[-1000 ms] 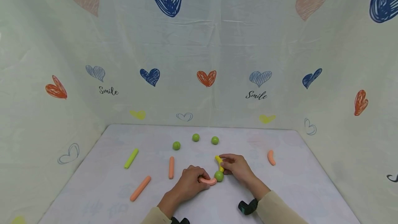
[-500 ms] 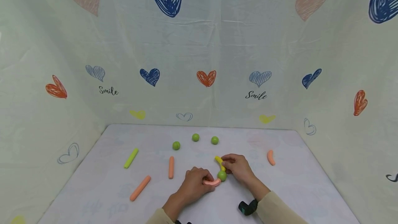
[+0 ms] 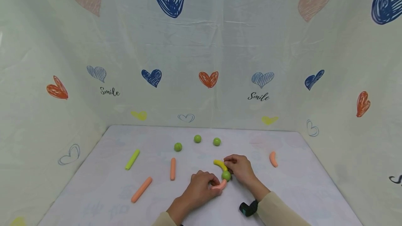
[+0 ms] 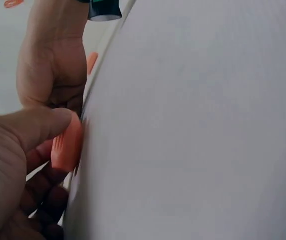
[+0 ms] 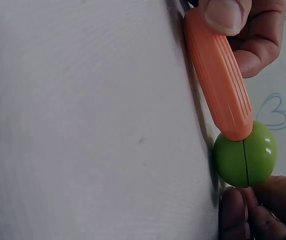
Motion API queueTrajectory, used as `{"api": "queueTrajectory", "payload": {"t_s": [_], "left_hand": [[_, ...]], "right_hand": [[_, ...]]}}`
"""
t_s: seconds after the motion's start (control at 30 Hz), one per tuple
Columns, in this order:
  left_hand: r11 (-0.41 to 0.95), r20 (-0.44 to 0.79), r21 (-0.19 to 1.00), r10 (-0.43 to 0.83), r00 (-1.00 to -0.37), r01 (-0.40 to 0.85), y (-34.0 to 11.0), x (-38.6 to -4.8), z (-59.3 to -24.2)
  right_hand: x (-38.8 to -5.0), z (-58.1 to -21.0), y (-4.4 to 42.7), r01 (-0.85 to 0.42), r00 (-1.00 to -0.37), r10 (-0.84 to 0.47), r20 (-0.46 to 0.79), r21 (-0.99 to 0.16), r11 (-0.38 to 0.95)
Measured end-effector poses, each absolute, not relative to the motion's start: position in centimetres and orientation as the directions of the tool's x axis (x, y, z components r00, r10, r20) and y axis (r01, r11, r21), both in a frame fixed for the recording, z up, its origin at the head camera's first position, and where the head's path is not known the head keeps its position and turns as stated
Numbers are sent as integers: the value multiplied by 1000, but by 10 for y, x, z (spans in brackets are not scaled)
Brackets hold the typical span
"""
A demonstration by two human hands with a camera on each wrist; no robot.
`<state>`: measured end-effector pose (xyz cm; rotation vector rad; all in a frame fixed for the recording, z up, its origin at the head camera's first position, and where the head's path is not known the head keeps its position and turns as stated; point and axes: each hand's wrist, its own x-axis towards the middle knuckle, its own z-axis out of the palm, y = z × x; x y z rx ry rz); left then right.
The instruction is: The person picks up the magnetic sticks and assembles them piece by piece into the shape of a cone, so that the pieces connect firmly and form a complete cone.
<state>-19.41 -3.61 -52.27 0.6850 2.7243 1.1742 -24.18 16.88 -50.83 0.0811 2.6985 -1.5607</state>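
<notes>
Assembly, lower centre, seems partial — yellow stick [image 3: 221, 164] meets green ball [image 3: 225, 175], left hand [image 3: 201, 187] pinches pink stick [image 3: 221, 185], grip of right hand [image 3: 241, 169] unclear — other balls [image 3: 197, 138] loose.

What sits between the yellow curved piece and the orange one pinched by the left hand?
The head view shows a green ball between the yellow piece and the orange piece.

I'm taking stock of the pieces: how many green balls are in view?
4: three toward the back of the table, a left ball, middle ball and right ball, and a near ball between the left hand and right hand, touching the curved yellow piece.
</notes>
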Motion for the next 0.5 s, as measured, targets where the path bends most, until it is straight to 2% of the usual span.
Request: {"api": "queueTrajectory", "payload": {"t_s": [0.23,0.5], "left_hand": [[577,14,745,488,-873,335,-47,-193,-514],[590,88,702,485,-870,400,-42,-193,-518]], "right_hand": [[-236,-510,174,43,-999,24,-35,-859,510],[-225,-510,186,41,-999,14,-40,-857,513]]}}
